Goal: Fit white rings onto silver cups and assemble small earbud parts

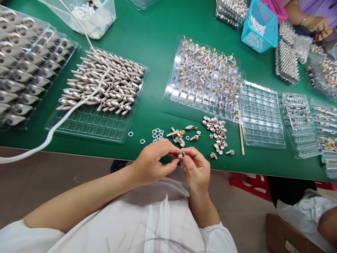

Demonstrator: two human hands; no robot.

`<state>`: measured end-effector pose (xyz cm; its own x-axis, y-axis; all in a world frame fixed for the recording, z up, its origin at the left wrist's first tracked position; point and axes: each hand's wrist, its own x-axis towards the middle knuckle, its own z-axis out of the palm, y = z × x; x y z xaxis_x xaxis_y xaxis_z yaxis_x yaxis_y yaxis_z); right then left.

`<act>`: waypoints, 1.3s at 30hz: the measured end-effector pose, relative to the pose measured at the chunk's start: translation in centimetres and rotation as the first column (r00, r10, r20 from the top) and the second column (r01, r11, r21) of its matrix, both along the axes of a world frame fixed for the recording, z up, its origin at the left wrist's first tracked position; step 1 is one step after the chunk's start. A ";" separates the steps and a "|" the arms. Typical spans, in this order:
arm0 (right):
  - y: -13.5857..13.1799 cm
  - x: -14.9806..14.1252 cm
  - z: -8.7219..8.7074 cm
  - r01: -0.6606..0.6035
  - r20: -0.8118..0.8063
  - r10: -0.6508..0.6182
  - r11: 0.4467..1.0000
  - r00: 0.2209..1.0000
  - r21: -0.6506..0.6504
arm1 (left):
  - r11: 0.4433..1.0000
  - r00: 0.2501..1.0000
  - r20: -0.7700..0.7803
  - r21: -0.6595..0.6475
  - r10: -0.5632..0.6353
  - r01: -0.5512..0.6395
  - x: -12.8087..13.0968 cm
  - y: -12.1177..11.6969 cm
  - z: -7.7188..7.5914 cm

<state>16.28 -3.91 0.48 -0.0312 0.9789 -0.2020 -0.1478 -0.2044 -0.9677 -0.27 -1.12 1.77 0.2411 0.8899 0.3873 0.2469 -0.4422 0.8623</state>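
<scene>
Over the table's front edge, my left hand (155,160) and my right hand (196,168) meet with fingertips pinched on one small earbud housing (179,155). It is light beige with a dark opening, partly covered by my fingers. Just beyond my hands lie several white rings (158,134) and a small group of earbud stems with gold flex tabs (179,133). To the right is a heap of loose round earbud caps (218,133), with two stemmed pieces (230,152) close to the edge.
A clear tray of stacked earbud shells (105,80) sits left, crossed by a white cable (76,107). Behind are a tray of flex-tabbed parts (205,70), a blue basket (259,40) and a clear bin (105,17). A wooden stick (241,137) lies right. A co-worker's hands (317,26) show far right.
</scene>
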 end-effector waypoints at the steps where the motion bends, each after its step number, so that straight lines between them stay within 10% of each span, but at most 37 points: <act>1: 0.0 0.1 0.0 -0.006 -0.011 0.006 1.000 1.000 -0.015 | 1.000 1.000 -0.005 0.005 -0.004 0.004 0.0 0.0 0.0; 9: 0.3 0.2 0.1 0.002 -0.050 -0.006 0.997 0.999 -0.075 | 0.960 0.986 -0.162 0.271 -0.032 0.076 -0.4 0.4 -0.5; 27: 0.5 0.5 0.5 -0.055 -0.008 0.055 0.999 0.998 -0.001 | 0.999 0.999 -0.024 0.030 -0.023 0.023 -0.5 0.0 0.2; 39: 0.2 0.3 0.5 -0.049 0.036 0.046 0.996 0.998 0.068 | 0.990 0.997 0.071 0.136 -0.032 0.022 -0.5 0.1 -0.5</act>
